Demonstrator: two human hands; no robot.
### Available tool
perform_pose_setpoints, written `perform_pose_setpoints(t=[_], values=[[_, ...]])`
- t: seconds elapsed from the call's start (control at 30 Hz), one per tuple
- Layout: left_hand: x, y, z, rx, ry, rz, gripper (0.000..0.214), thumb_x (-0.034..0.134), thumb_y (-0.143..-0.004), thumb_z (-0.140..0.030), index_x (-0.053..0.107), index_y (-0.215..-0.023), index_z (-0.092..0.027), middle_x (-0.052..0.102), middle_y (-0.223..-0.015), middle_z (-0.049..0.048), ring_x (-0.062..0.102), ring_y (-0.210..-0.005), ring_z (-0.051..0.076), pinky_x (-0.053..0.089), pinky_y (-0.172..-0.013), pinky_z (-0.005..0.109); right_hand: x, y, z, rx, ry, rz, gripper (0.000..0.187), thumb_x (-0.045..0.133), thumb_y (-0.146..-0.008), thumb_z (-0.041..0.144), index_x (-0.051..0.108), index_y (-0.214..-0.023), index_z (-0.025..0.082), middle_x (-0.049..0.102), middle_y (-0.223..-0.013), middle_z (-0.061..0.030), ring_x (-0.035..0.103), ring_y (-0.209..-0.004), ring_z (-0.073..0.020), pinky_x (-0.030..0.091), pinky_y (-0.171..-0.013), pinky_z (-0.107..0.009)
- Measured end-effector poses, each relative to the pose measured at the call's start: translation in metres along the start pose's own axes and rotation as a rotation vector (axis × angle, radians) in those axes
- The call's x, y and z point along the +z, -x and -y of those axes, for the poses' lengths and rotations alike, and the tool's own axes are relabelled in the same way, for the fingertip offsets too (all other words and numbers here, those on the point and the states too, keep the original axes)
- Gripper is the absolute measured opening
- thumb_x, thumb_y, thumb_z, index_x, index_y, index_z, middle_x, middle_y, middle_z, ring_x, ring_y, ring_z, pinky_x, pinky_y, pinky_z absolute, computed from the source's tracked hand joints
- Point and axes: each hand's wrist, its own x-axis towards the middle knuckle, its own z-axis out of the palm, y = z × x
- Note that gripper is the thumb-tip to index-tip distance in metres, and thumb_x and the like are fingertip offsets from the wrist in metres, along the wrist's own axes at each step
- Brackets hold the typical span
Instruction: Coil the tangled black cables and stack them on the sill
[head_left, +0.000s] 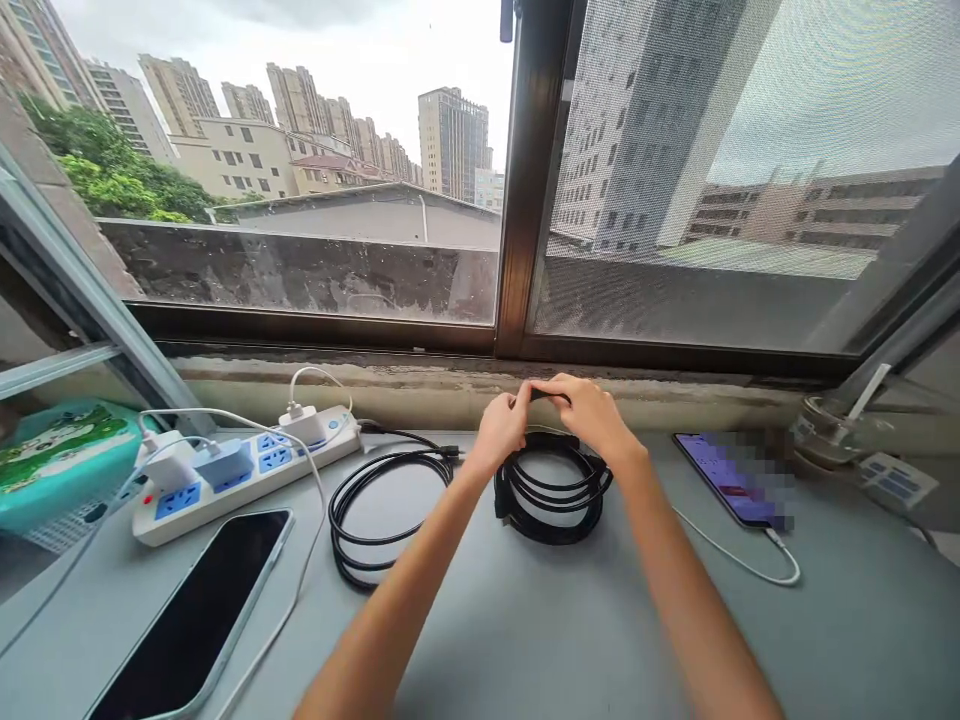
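Note:
A coiled black cable (551,495) lies on the grey table (525,620) near the window sill. My left hand (501,428) and my right hand (589,415) meet just above the coil's far side. Both are closed in a pinch on a short black piece, a strap or the cable's end, held between them. A second black cable (375,505) lies in a loose loop to the left of the coil, its plug end near my left wrist.
A white power strip (240,475) with chargers plugged in sits at the left. A dark phone (199,615) lies face up in front of it. A lit phone (731,478) on a white charging cable lies at the right. A teal item (60,455) sits far left.

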Motion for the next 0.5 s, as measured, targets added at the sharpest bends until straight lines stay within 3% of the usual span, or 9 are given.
perform_pose_setpoints(t=[0.1,0.2,0.27,0.37,0.5], values=[[0.008,0.002,0.010,-0.008,-0.185,0.030,0.025,0.045,-0.089,-0.041,0.050,-0.091,-0.016,0.064,-0.068,0.0069,0.064,-0.063,0.021,0.045,-0.061,0.029,0.016,-0.005,-0.015,0.040,-0.010,0.114,0.039,0.048,-0.087,0.014,0.066,-0.116,0.033,0.068,-0.115,0.0004,0.060,-0.108,-0.0207,0.045,-0.084,-0.029],[0.005,0.005,0.013,-0.034,-0.368,0.083,0.016,0.055,-0.082,-0.024,0.057,-0.093,-0.014,0.069,-0.091,0.0154,0.066,-0.089,0.028,0.046,-0.073,0.031,0.030,-0.007,-0.024,0.067,-0.007,0.215,0.035,0.055,-0.082,0.015,0.070,-0.109,0.031,0.069,-0.113,-0.0003,0.061,-0.108,-0.0211,0.045,-0.086,-0.029],[-0.002,0.004,0.012,-0.041,-0.450,0.117,0.016,0.058,-0.080,-0.026,0.061,-0.091,-0.015,0.070,-0.095,0.0143,0.065,-0.094,0.027,0.046,-0.075,0.030,0.036,-0.009,-0.026,0.078,0.000,0.239,0.034,0.055,-0.083,0.015,0.069,-0.111,0.030,0.068,-0.117,-0.0008,0.060,-0.111,-0.0209,0.045,-0.089,-0.029],[-0.023,0.002,0.006,-0.023,-0.529,0.087,0.025,0.058,-0.081,-0.036,0.064,-0.095,-0.018,0.070,-0.099,0.0104,0.064,-0.097,0.025,0.045,-0.080,0.029,0.042,-0.012,-0.026,0.093,0.018,0.250,0.034,0.054,-0.085,0.017,0.066,-0.115,0.027,0.066,-0.120,-0.0025,0.057,-0.115,-0.0210,0.043,-0.092,-0.030],[-0.067,0.001,0.002,-0.041,-0.624,-0.117,0.042,0.051,-0.083,-0.041,0.056,-0.118,-0.019,0.063,-0.118,0.0118,0.056,-0.113,0.027,0.041,-0.091,0.035,0.045,-0.013,-0.026,0.118,0.054,0.281,0.031,0.056,-0.085,0.015,0.066,-0.113,0.022,0.066,-0.117,-0.0079,0.057,-0.115,-0.0246,0.042,-0.096,-0.037]])
